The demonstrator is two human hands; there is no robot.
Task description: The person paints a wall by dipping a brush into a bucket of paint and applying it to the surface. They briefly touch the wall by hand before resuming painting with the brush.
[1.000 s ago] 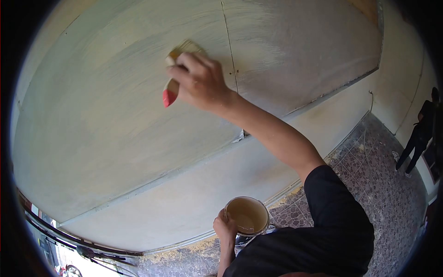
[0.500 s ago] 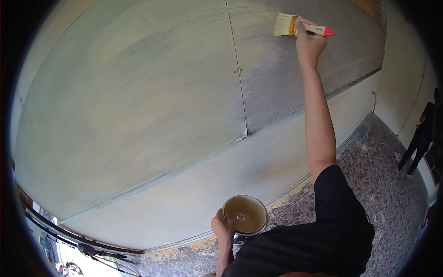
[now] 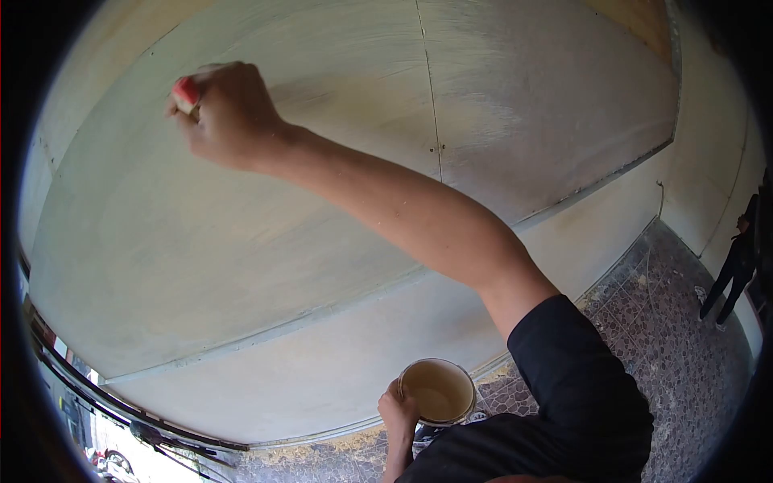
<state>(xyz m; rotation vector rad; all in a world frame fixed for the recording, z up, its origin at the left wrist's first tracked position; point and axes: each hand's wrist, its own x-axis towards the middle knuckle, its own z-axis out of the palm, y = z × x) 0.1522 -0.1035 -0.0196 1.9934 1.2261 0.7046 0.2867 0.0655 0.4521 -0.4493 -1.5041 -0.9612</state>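
Note:
My right hand (image 3: 233,117) is closed round the handle of a paintbrush (image 3: 188,92), at the upper left of the wall panel. Only the red end of the handle shows; the bristles are hidden behind my hand. The panel (image 3: 338,209) is streaked with pale cream paint over grey, and a vertical seam divides it. Low in the view, my left hand (image 3: 399,410) grips the rim of a paint bucket (image 3: 437,392). Some light-coloured paint lies inside the bucket, held close to my body.
A patterned stone-tile floor (image 3: 652,322) runs along the wall base, with paint spatter near the edge. Another person in dark clothes (image 3: 737,258) stands at the far right. At the lower left are dark cables (image 3: 105,410) and a bright opening with a motorbike (image 3: 113,463).
My right hand has swept the brush far to the left, from the panel's right part across the seam. The bucket, still in my left hand, appears slightly lower and further right.

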